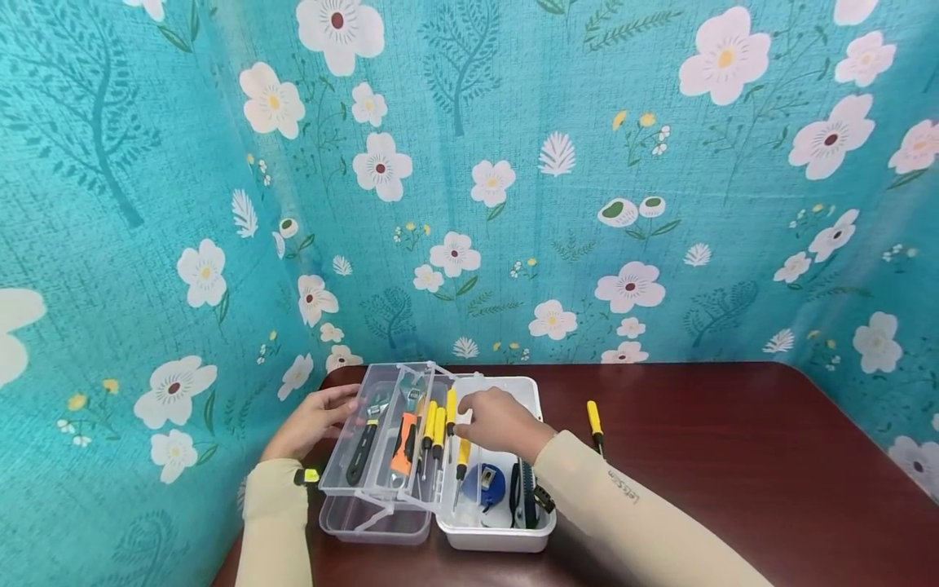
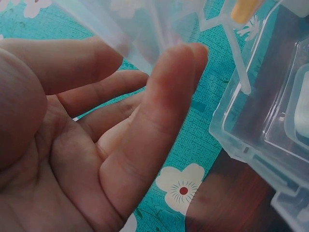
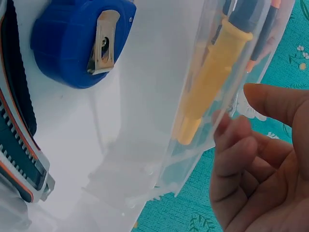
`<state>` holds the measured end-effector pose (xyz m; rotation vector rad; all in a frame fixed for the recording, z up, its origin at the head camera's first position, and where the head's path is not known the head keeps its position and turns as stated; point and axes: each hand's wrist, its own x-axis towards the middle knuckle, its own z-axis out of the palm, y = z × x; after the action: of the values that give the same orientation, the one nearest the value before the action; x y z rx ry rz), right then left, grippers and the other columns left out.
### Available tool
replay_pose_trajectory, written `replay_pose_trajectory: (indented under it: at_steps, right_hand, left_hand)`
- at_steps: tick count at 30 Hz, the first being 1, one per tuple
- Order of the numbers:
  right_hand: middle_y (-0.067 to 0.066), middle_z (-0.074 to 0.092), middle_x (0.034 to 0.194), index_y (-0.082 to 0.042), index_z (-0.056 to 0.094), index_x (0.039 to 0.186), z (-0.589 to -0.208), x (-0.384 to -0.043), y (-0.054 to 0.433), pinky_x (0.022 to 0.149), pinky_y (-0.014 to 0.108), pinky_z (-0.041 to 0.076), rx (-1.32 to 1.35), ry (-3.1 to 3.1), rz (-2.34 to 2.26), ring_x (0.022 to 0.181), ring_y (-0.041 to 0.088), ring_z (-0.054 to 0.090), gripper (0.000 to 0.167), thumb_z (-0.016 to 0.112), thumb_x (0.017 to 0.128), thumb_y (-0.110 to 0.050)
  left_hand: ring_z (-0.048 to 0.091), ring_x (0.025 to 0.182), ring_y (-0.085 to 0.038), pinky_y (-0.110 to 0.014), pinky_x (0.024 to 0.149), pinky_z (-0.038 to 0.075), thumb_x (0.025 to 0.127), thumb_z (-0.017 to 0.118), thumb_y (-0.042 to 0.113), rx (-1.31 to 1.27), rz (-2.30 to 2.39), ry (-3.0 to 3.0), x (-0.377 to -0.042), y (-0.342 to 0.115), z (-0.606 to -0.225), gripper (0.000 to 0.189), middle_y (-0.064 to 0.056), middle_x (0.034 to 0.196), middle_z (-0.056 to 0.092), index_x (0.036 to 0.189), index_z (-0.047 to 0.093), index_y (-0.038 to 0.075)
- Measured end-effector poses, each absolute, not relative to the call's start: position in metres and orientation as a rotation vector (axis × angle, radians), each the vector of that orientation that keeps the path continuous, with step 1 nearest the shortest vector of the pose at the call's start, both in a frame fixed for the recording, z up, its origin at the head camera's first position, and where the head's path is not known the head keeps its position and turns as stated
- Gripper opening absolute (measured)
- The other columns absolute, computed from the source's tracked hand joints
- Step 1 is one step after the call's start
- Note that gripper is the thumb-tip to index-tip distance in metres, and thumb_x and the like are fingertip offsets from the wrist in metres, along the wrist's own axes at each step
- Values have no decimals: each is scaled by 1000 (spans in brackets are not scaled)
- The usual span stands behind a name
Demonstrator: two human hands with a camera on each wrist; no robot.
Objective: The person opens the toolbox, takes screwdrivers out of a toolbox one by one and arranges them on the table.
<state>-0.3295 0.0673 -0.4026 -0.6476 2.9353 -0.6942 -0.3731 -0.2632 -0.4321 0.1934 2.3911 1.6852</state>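
A clear fold-out tray (image 1: 341, 481) of a toolbox stands raised at the left, holding an adjustable wrench (image 1: 361, 452), an orange-and-black tool (image 1: 403, 444) and several yellow-handled screwdrivers (image 1: 429, 424). My left hand (image 1: 315, 420) holds the tray's left edge; in the left wrist view the clear plastic corner (image 2: 149, 53) lies between its fingers and thumb. My right hand (image 1: 502, 420) hovers over the white box (image 1: 499, 538), beside the tray's right side. Its thumb and bent fingers stand apart, with nothing seen between them, close to a yellow screwdriver handle (image 3: 212, 72) behind the clear wall.
In the white box lie a blue tape measure (image 1: 491, 485) and a grey utility knife (image 3: 19, 140) next to a dark item. Another yellow screwdriver (image 1: 594, 420) lies on the dark red table (image 1: 697, 456), right of the box. Flowered teal cloth (image 1: 513, 244) hangs behind and at the sides.
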Motion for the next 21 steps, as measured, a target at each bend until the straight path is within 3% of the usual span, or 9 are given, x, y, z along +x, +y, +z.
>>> replay_pose_trajectory:
  at_steps: [6,12,15,21]
  right_hand:
    - [3,69,111,-11,70,118,-407,-330,64,85,37,52,-596,2969,-607,94,14,63,40,72,87,-37]
    - [1,70,105,-11,69,120,-414,-327,58,79,36,54,-590,2969,-520,79,10,61,46,73,86,-42]
    - [-1,70,103,-12,70,118,-418,-326,55,78,35,54,-608,2974,-488,79,10,60,46,73,85,-43]
    - [-1,70,100,-11,72,114,-419,-326,53,75,34,53,-579,2992,-553,75,11,56,40,77,82,-34]
  left_hand:
    - [66,95,-31,-44,79,55,99,58,20,224,1694,2382,-375,-260,-433,46,-16,121,61,142,48,6]
    - [66,95,-30,-43,80,55,98,60,22,171,1686,2389,-372,-263,-437,47,-15,120,62,142,49,7]
    - [66,95,-30,-44,80,55,98,60,21,150,1692,2387,-369,-264,-439,48,-16,120,62,142,48,7]
    - [66,95,-30,-43,79,55,98,60,22,175,1698,2398,-369,-263,-437,48,-16,120,62,142,48,5]
